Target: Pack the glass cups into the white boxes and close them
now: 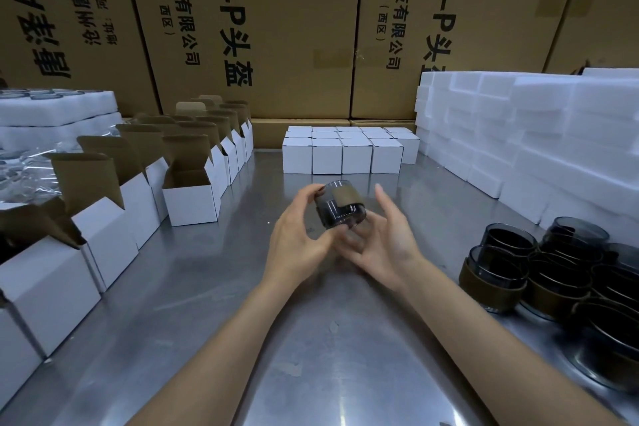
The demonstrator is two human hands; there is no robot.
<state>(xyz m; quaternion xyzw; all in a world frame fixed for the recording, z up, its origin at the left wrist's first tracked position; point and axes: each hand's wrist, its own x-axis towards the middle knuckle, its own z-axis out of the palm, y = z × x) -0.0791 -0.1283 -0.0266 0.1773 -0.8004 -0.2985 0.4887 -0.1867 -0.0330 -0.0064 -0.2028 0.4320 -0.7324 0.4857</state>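
A steel worktop [193, 287] runs back to a wall of large brown cartons [297, 28]. Above its middle, one smoky glass cup [340, 206] with a brown band lies tilted between two hands: the left hand [299, 235] curls its fingers round the cup's side, while the right hand [383, 239] is spread beside it, fingers straight. Closed white boxes [356, 154] stand behind, four across the front row. Open white boxes [190, 195] line the left, more glass cups [553, 273] cluster right, below stacked white foam [518, 135]; their counts are unclear.

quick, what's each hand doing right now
Left hand: fingers curled round the glass cup, holding it above the table.
Right hand: open, fingers straight, beside and under the cup; contact cannot be told.
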